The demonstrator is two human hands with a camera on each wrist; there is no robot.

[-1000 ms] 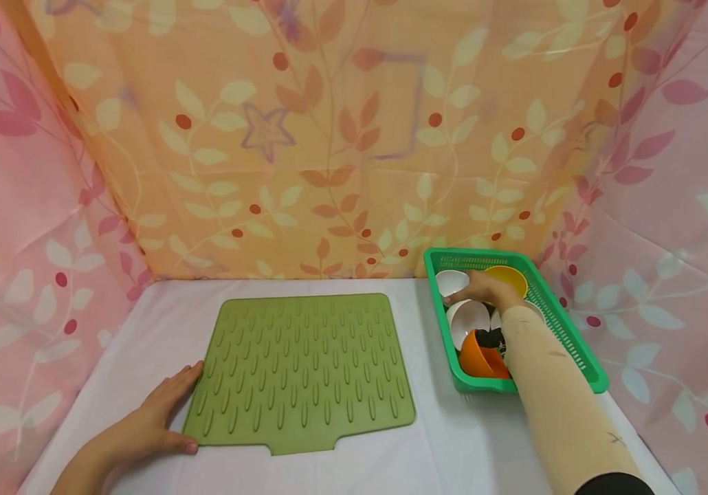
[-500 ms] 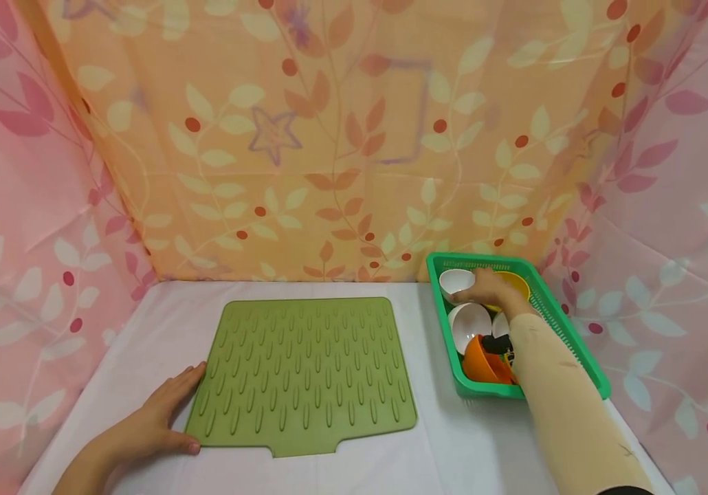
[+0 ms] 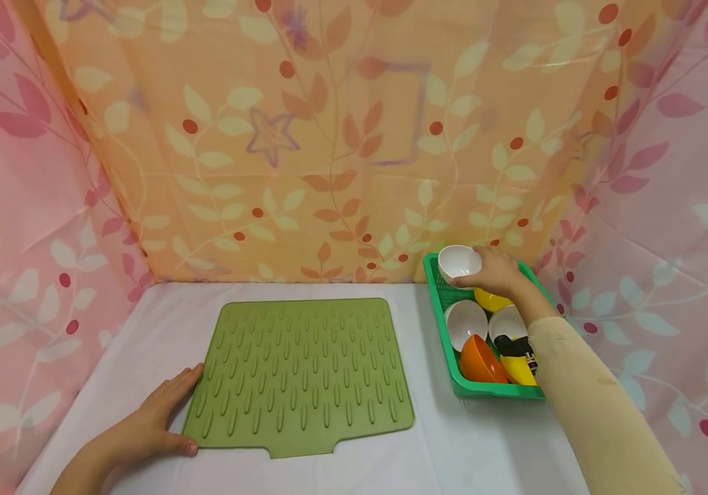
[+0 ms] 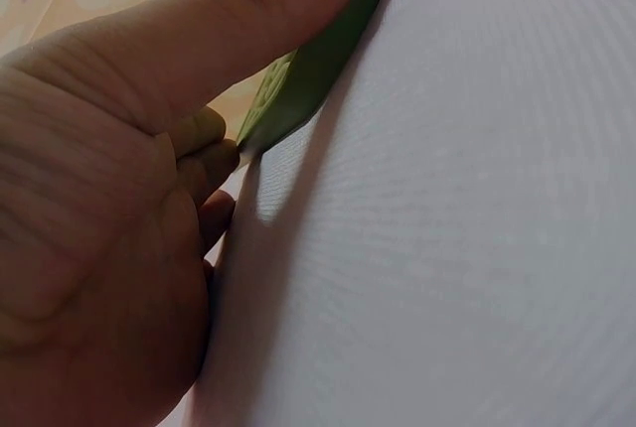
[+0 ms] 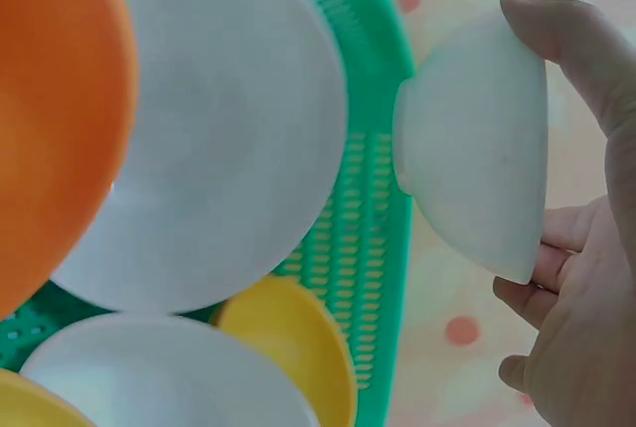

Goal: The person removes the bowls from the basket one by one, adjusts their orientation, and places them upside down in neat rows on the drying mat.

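A small white bowl point(image 3: 458, 263) is pinched at its side by my right hand point(image 3: 495, 271), above the far left corner of the green basket point(image 3: 443, 357). In the right wrist view the bowl point(image 5: 477, 149) shows its outer side and foot, with the thumb on one edge and the fingers at the opposite edge. My left hand point(image 3: 144, 426) rests on the table at the left edge of an olive-green ridged mat point(image 3: 301, 371), fingers extended. The left wrist view shows its thumb point(image 4: 214, 30) along the mat's edge point(image 4: 328, 70).
Inside the basket are two larger white bowls point(image 3: 465, 323), an orange bowl point(image 3: 480, 361), a yellow bowl point(image 3: 490, 300) and a yellow-and-black item point(image 3: 517, 361). A white cloth point(image 3: 385, 467) covers the table. Floral curtains point(image 3: 341, 206) enclose the back and sides.
My right hand has lifted the small white bowl up from inside the basket, uncovering more of the other contents. The left hand stays at the mat's edge.
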